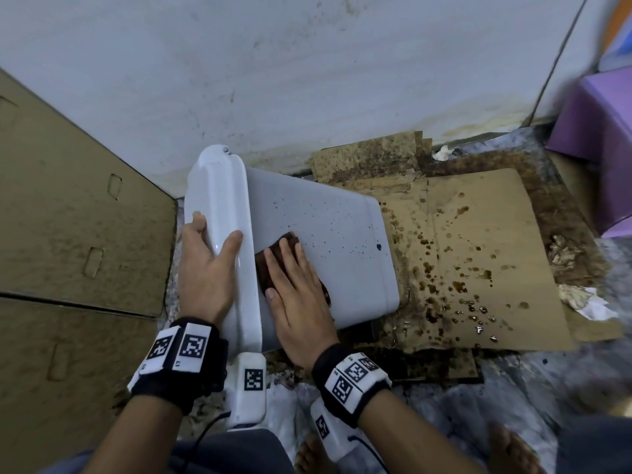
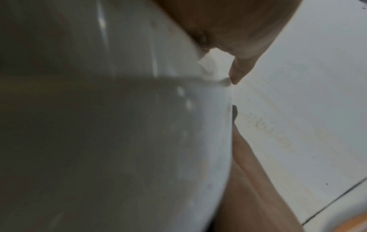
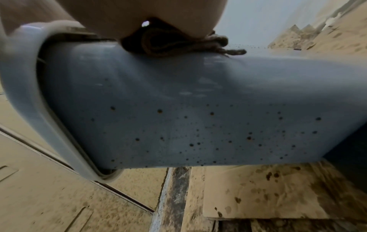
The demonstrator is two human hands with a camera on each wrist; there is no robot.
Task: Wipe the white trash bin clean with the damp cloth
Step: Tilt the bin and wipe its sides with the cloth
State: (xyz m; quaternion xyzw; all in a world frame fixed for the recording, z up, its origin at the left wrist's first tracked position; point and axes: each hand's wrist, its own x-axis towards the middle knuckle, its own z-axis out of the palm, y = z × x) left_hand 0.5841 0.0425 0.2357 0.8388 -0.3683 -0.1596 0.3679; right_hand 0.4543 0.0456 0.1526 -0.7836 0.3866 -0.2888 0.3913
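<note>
Bin wipe: right hand flat on brown cloth atop tipped white bin.
Left hand grips lid at 9 o'clock; rt wrist cam alone shows speckled side wall.

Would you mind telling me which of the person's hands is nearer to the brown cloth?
Right. The right hand lies flat on the brown cloth, pressing it against the white trash bin. The left hand holds the bin's lid end, beside the cloth without touching it.
</note>
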